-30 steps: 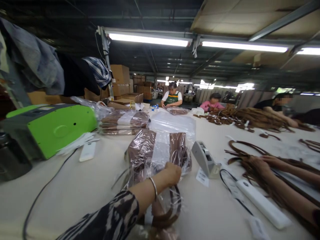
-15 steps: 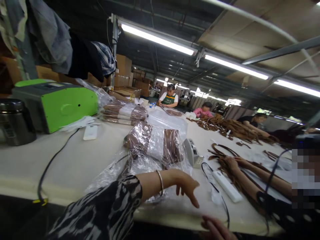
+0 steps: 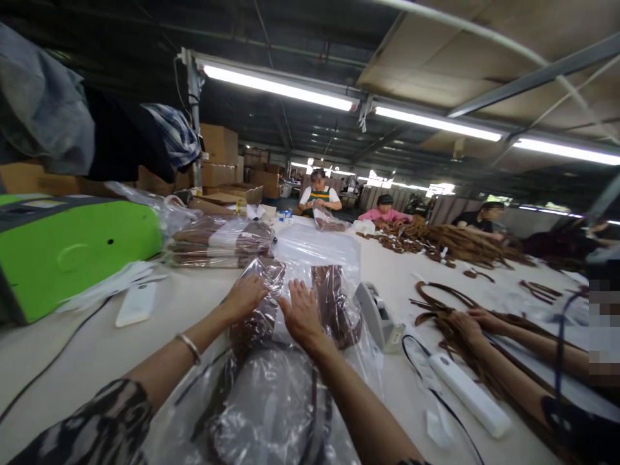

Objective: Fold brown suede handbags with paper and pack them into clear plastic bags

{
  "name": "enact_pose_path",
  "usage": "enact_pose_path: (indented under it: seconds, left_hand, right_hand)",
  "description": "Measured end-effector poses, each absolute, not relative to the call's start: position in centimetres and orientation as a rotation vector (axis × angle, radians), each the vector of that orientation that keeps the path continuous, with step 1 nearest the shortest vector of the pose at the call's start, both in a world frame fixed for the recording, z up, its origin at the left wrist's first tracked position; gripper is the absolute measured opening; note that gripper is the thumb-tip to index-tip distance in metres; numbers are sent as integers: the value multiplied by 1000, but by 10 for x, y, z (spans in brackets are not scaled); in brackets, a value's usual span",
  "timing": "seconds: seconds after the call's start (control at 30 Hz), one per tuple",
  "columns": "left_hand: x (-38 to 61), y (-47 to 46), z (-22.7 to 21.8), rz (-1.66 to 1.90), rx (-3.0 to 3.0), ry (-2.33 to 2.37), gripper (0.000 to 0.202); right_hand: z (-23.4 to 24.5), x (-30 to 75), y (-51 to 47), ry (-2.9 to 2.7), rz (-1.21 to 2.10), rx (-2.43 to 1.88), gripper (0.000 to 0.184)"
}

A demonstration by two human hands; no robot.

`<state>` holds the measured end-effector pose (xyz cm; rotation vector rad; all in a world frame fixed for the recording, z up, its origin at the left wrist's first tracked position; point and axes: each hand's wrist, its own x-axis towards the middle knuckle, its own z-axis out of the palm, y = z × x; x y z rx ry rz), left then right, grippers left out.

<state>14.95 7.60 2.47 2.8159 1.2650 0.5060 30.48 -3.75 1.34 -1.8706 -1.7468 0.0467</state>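
Observation:
My left hand [image 3: 245, 296] lies on the left side of a clear plastic bag [image 3: 334, 303] holding brown straps, its fingers curled over the bag's edge. Beside it, my right hand [image 3: 301, 312] presses flat on the middle of the same bag with fingers stretched out. A second clear bag of brown straps [image 3: 271, 407] lies under my forearms, nearer to me. A silver bangle [image 3: 188, 345] sits on my left wrist.
A green machine [image 3: 72, 248] stands at left with a white remote [image 3: 137, 303] and stacked bagged straps [image 3: 223, 240] nearby. A tape dispenser [image 3: 378, 316] and white bar [image 3: 467, 392] lie to the right. A co-worker's arms [image 3: 508, 342] handle brown straps; other people work at the far end.
My left hand left the near bag and moved forward onto the farther bag. My right hand came into view and settled flat on that bag. The camera swung about.

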Motion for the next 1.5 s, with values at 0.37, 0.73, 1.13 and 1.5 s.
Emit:
enact_pose_path:
  seconds: [0.37,0.73,1.13,1.5]
  left_hand:
    - [133,150,-93,296,2751,1490,58]
    - [151,175,-48,437,2780,1366,58]
    - [192,260,-98,330,2742,1488,74]
    - [192,263,-74,263,2638,1408,74]
  right_hand:
    - [-85,460,40,-1647,-245,-2452,67]
    - [-41,478,79,-1510,8,-2454,62]
    - [-98,571,116,-1355,323,-2508,81]
    - [-29,549,108,-1460,259,-2530,78]
